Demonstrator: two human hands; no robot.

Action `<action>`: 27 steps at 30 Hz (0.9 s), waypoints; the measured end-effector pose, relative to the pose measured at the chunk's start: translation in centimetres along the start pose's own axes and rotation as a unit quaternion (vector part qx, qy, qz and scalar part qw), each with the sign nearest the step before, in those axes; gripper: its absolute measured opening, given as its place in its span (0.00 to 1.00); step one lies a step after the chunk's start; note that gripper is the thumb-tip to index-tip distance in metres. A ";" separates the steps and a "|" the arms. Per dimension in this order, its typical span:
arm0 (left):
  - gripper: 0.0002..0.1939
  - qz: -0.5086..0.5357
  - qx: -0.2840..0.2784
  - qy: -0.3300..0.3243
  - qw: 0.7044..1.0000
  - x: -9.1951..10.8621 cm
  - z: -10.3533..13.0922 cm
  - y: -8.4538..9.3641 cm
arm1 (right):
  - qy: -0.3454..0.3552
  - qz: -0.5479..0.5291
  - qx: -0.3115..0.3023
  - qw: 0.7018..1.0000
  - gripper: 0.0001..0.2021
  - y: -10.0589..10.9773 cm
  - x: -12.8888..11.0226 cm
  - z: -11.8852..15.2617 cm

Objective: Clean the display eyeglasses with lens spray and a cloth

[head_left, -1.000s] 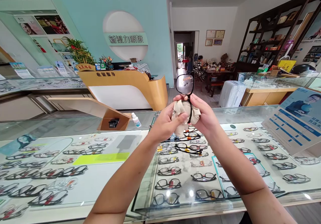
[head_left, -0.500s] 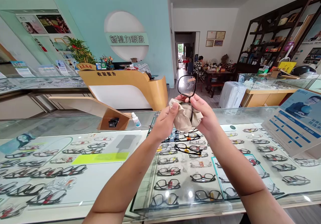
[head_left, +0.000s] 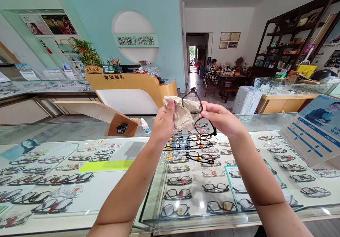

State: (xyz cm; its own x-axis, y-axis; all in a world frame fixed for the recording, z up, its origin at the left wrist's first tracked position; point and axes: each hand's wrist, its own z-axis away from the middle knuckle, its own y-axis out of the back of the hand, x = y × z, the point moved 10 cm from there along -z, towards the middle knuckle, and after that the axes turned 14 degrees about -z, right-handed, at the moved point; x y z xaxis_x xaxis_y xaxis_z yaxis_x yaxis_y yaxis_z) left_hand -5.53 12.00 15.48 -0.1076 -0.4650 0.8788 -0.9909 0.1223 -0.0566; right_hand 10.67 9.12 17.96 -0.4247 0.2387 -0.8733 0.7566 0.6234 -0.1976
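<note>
Above the glass counter, my right hand pinches a pair of black-framed eyeglasses near the bridge, the frame tilted so one lens is up and left of the other. My left hand grips a beige cleaning cloth with the thumb on top. The cloth hangs in folds beside the upper lens, and part of it shows through that lens. Whether the cloth touches the lens I cannot tell.
Rows of eyeglasses lie inside the glass display counter. On its top stand a small white spray bottle, a wooden stand and a blue-white sign. Farther back are a cashier desk and a seated person.
My left hand has moved left with the cloth, away from the lower lens. The eyeglasses have turned from upright to slanted in my right hand, which has shifted slightly right.
</note>
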 end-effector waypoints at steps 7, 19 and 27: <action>0.33 -0.043 -0.006 -0.005 0.999 0.6 0.3 -0.2 | -0.055 0.016 0.008 0.998 0.17 0.3 1.8 -0.2; 0.27 -0.108 -0.093 -0.021 0.990 2.3 0.4 -1.1 | -0.072 -0.044 0.034 0.996 0.17 0.6 1.4 -0.2; 0.25 -0.127 -0.012 -0.064 0.990 3.3 1.0 -0.8 | -0.083 -0.060 -0.004 0.995 0.17 -1.0 2.4 -0.3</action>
State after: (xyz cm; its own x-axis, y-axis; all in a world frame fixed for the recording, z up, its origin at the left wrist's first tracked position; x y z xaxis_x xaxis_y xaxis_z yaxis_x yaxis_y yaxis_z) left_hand -5.19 9.46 17.94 0.1335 -0.5905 0.7960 -0.9853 0.0075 0.1708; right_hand 8.74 9.32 16.15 -0.4240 0.0367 -0.9049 0.7012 0.6457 -0.3024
